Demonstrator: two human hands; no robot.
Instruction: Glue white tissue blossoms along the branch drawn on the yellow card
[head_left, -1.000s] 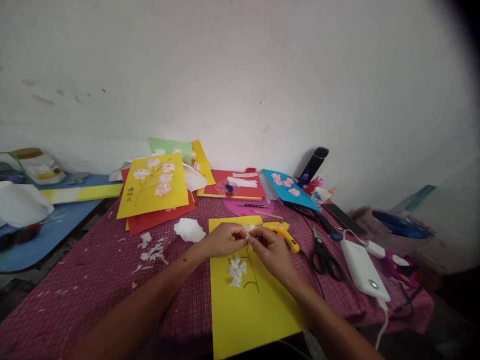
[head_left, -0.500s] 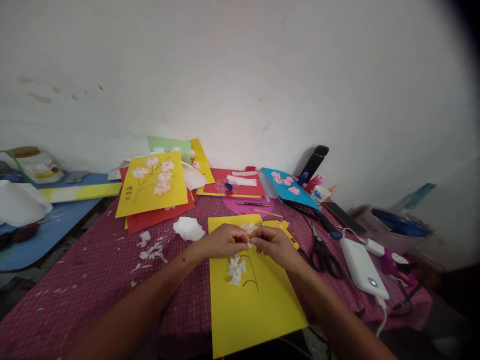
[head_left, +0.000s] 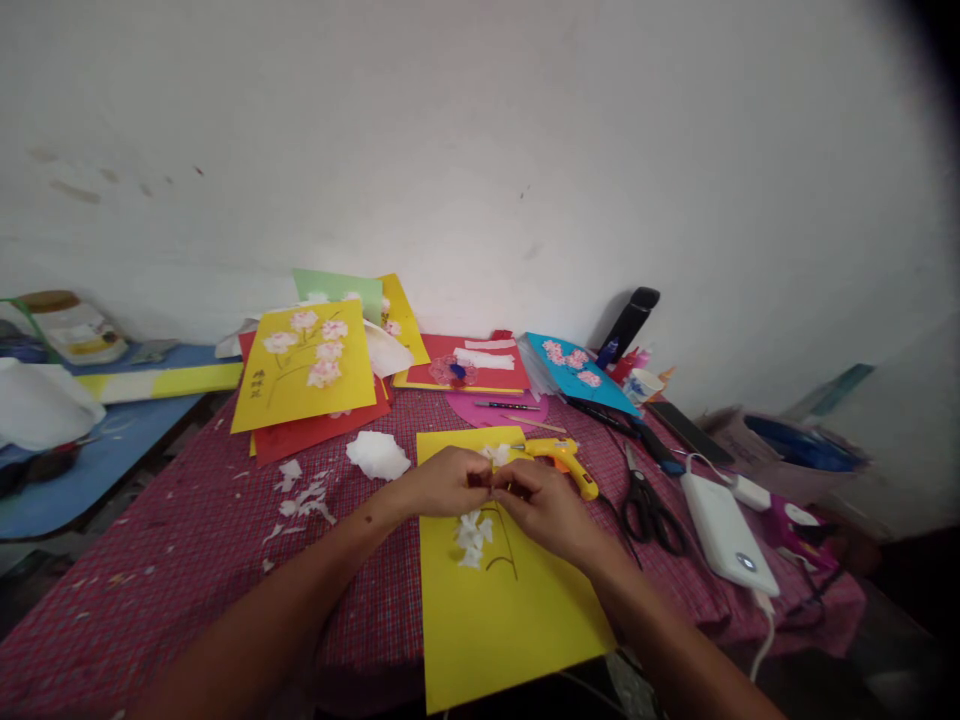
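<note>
My left hand point(head_left: 454, 482) and my right hand point(head_left: 541, 505) meet above a yellow sheet point(head_left: 510, 635), fingertips pinched together. Between them is a small piece of white tissue paper, mostly hidden by the fingers now. Drawn brown stems point(head_left: 504, 540) show on the sheet below. A crumpled white tissue flower point(head_left: 472, 538) lies on the sheet by the left wrist. Another pale paper flower point(head_left: 495, 455) sits near the sheet's top edge, just beyond my fingers. At the upper right of the sheet rests a yellow glue gun point(head_left: 570, 462).
Left of the sheet lie a white paper wad point(head_left: 377, 455) and torn paper scraps point(head_left: 307, 500). Finished yellow flower card point(head_left: 300, 400) tops a stack at the back left. On the right are black scissors point(head_left: 649, 510), a white power bank point(head_left: 727, 535) and a blue flower card point(head_left: 581, 372).
My right hand has shifted slightly left and down, its fingers closing against the left fingertips. More of the glue gun shows. The white piece between the fingers is less visible.
</note>
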